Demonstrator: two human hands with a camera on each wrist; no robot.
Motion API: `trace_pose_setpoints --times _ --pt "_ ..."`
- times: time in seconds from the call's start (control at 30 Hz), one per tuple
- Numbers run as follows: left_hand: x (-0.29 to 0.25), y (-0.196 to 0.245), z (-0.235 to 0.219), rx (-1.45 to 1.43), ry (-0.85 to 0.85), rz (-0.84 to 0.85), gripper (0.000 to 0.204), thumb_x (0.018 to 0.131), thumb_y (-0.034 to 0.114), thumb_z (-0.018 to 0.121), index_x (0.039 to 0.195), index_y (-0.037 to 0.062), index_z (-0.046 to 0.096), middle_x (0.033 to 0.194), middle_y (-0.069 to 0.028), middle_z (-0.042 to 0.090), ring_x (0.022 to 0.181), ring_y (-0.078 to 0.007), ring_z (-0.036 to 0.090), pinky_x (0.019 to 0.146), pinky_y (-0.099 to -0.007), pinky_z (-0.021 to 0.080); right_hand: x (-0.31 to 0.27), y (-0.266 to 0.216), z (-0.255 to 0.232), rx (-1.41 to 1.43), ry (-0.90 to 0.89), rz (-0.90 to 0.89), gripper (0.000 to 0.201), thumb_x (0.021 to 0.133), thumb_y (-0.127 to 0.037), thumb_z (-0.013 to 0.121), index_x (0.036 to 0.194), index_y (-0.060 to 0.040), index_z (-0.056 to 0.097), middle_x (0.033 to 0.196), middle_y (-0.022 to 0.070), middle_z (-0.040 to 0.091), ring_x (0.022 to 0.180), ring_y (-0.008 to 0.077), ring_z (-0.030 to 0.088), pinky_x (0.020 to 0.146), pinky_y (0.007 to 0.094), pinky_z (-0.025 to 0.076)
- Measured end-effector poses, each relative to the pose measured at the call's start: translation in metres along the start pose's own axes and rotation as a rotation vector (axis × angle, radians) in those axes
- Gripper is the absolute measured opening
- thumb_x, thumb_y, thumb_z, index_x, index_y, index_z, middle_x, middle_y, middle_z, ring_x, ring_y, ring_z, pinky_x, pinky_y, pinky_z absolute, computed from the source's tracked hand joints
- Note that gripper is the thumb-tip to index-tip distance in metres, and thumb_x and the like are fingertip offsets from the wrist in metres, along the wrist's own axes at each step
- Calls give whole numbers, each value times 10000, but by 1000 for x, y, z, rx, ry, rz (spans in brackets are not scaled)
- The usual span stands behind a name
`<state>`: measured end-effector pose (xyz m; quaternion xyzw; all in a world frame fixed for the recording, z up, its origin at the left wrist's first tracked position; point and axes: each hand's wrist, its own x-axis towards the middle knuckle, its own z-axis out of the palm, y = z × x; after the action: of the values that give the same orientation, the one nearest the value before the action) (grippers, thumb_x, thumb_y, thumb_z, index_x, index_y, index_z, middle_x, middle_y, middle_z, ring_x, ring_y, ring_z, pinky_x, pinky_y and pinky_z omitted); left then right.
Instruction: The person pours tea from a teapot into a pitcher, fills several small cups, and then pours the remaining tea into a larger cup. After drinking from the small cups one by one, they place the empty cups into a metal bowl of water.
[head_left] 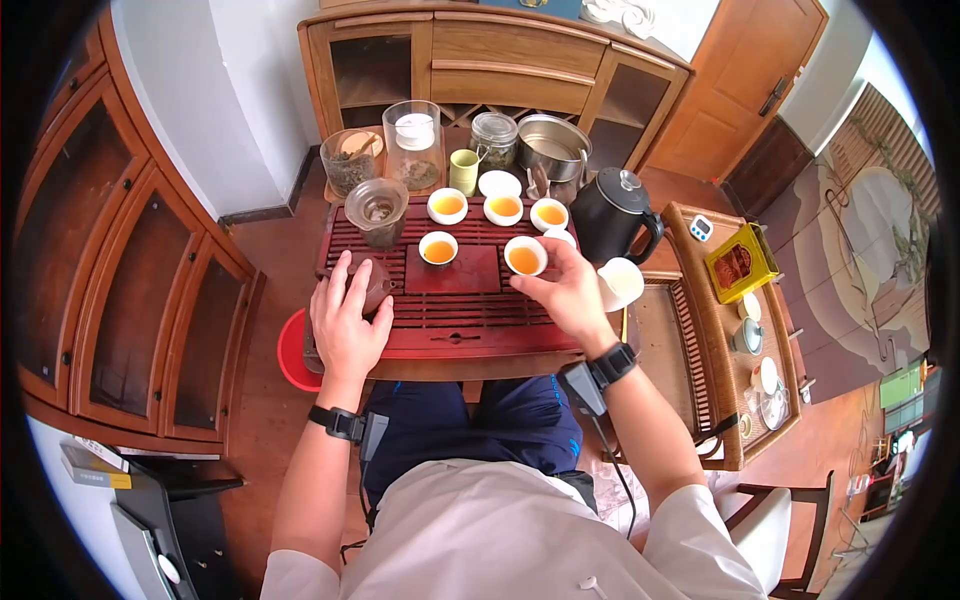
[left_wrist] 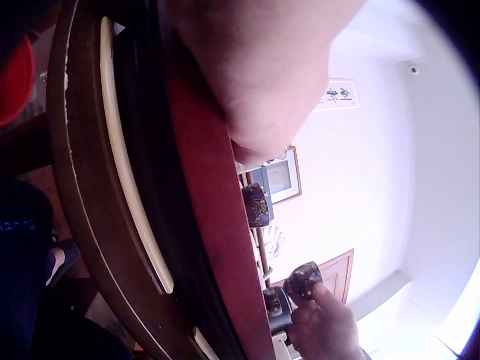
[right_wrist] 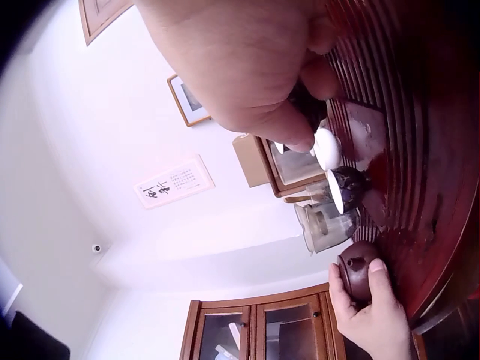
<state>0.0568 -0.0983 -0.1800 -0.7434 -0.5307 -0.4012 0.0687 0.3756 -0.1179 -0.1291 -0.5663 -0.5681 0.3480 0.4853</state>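
Note:
My right hand [head_left: 568, 290] pinches a small teacup [head_left: 525, 257] of amber tea between thumb and fingers. In the left wrist view that cup [left_wrist: 303, 280], dark and patterned outside, is held above the tray. My left hand [head_left: 350, 315] is at a small brown clay teapot [head_left: 377, 285] on the left of the slatted red tea tray [head_left: 470, 345]. Thumb and fingers lie on either side of the teapot [right_wrist: 358, 277] in the right wrist view. Another filled teacup [head_left: 438, 249] stands mid-tray, with filled cups [head_left: 503, 209] along the back.
A glass pitcher with a strainer [head_left: 378, 212] stands back left. Behind are glass jars [head_left: 414, 150], a green cup [head_left: 463, 172] and a steel bowl [head_left: 552, 150]. A black kettle [head_left: 612, 210] and a white vessel [head_left: 621, 284] are right. A side stand [head_left: 735, 400] holds a yellow tin [head_left: 740, 262].

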Motion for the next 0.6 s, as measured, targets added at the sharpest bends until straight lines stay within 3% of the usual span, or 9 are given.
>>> trace_pose_setpoints --times 0.07,0.1,0.2,0.27,0.33,0.47,0.6 --pt "0 -1 0 0 -5 -3 606 842 214 817 1416 103 657 1557 -147 552 1341 -402 567 1134 -518 443 -11 -5 -13 19 42 34 604 858 -10 864 1387 42 577 1253 92 714 1135 162 693 980 299 574" --pt "0 -1 0 2 -1 2 605 842 213 817 1415 103 657 1557 -146 552 1341 -401 567 1133 -517 444 -13 4 -20 127 72 -14 632 842 -60 892 1393 16 592 1189 74 730 1045 129 701 904 279 587" --pt "0 -1 0 5 0 5 604 842 211 817 1415 102 657 1558 -145 552 1342 -399 567 1133 -514 446 -24 4 -46 288 92 -81 622 872 -3 853 1425 26 570 1243 74 716 1053 130 704 920 284 600" --pt "0 -1 1 6 -2 2 604 842 211 817 1414 102 657 1558 -144 552 1342 -397 567 1133 -512 446 -33 -5 -70 308 137 63 662 874 14 843 1469 24 553 1297 76 707 1117 147 694 945 299 581" --pt "0 -2 3 -1 50 22 599 808 219 836 1378 123 678 1532 -132 570 1239 -419 591 1084 -545 467 -36 -1 -91 281 191 28 653 878 13 837 1469 17 559 1294 74 711 1134 151 688 966 304 566" --pt "-1 -1 3 -3 51 19 606 809 223 838 1385 127 674 1534 -131 567 1252 -420 585 1089 -543 464 -45 4 -126 195 245 65 644 887 15 828 1471 29 557 1271 83 718 1131 154 691 1000 306 560" --pt "-1 -2 3 1 38 20 609 811 229 839 1388 125 672 1535 -132 567 1254 -422 582 1091 -542 462 -46 30 -151 21 295 29 665 878 38 823 1485 48 551 1209 66 712 1004 112 699 869 247 585"
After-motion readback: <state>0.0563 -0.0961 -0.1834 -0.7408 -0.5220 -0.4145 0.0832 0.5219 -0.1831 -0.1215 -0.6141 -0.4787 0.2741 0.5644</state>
